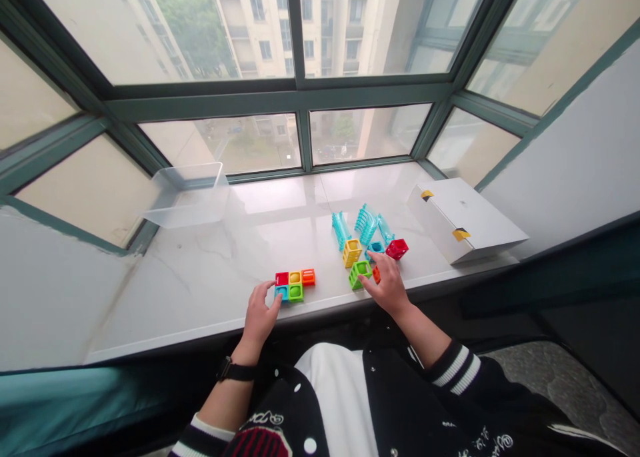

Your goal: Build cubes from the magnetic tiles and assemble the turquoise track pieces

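A small flat cluster of joined cube blocks (pixel 295 284), red, yellow, orange, blue and green, lies near the front edge of the white marble sill (pixel 210 270). My left hand (pixel 261 314) rests just left of it, fingers spread, fingertips touching the blue block. My right hand (pixel 387 284) lies among loose blocks further right, fingers apart, touching a green cube (pixel 359 274) and an orange piece (pixel 376 275). A yellow cube (pixel 352 252), a blue cube (pixel 376 247) and a red cube (pixel 397 248) sit close by. Behind them lie teal ribbed track pieces (pixel 365 224).
A clear plastic tub (pixel 187 194) stands at the back left of the sill. A white cardboard box (pixel 463 220) with yellow tape lies at the right end. Window panes surround the sill. My lap in a dark jacket is below the edge.
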### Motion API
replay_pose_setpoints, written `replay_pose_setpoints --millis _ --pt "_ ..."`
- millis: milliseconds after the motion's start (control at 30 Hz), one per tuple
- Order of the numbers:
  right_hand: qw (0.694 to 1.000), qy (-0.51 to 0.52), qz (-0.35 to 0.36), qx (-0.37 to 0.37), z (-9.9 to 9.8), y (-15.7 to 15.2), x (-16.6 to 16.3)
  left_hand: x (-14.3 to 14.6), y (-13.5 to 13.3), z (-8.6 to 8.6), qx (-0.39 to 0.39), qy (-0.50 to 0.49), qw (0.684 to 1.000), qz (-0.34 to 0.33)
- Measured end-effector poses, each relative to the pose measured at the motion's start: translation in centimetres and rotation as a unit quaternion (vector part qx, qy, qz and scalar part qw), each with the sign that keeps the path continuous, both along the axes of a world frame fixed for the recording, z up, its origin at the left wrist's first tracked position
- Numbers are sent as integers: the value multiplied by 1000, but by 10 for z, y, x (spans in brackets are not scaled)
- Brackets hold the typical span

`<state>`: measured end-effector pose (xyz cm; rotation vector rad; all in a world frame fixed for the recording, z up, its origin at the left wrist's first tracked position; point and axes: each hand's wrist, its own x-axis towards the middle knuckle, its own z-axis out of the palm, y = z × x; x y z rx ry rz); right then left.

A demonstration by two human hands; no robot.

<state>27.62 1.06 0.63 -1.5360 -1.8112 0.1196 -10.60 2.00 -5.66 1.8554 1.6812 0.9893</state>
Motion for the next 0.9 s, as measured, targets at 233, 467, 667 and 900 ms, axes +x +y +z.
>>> replay_pose_setpoints --millis 233,467,667,900 --pt "995 37 79 43 35 -15 -29 4 -3 -14 3 64 997 -38" --pt "948 -22 317 12 37 -3 -72 8 -6 -17 9 107 993 -50" --pt "927 -109 337 -120 7 8 -103 20 -11 -17 16 84 994 -73" --pt "922 -202 272 -190 -26 15 -128 33 -14 -14 12 73 993 -86"
